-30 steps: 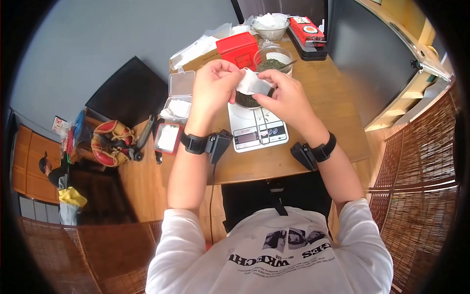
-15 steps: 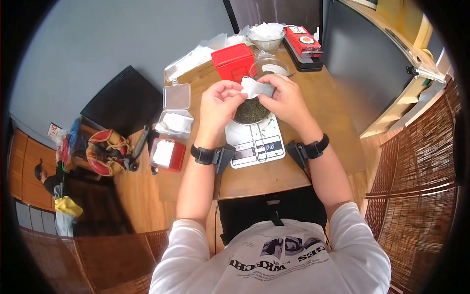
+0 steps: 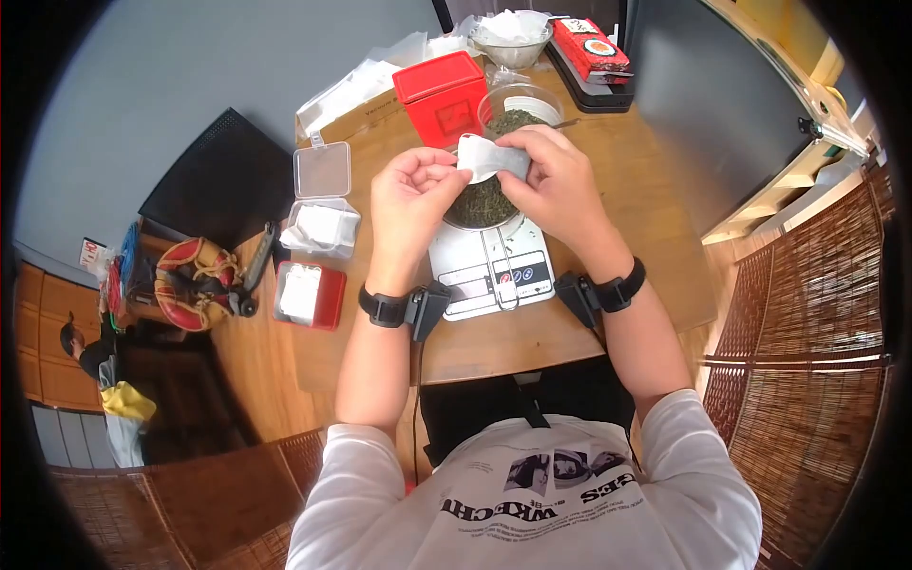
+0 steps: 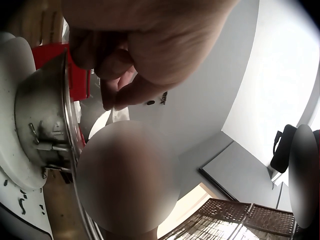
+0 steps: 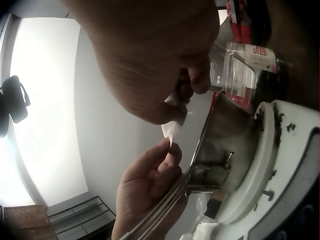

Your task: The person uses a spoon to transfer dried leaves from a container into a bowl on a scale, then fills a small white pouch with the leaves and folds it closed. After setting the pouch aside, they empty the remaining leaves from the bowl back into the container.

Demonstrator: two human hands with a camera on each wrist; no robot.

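Note:
A small white tea filter bag (image 3: 482, 159) is stretched between both hands above a metal pan (image 3: 480, 211) of dried, dark green leaves. My left hand (image 3: 415, 195) pinches the bag's left edge between thumb and fingertips. Its right end is gripped by my right hand (image 3: 560, 180), whose fingers cover part of it. The pan, with a long wire handle (image 3: 492, 266), sits on a white kitchen scale (image 3: 458, 277). In the right wrist view, the thin edge of the bag (image 5: 171, 131) shows between the two hands, beside the pan's rim.
Behind the pan are a red lidded box (image 3: 440, 90) and a clear tub (image 3: 521, 100) of leaves. To the left stand a clear hinged case (image 3: 323, 169) and a red box (image 3: 329, 302), both holding white bags. A glass bowl (image 3: 513, 49) and red packets (image 3: 591, 52) are farther back.
The bag has gone from tilted over the pan to a flatter stretch between the hands. Both hands still hold it. The head view has shifted slightly.

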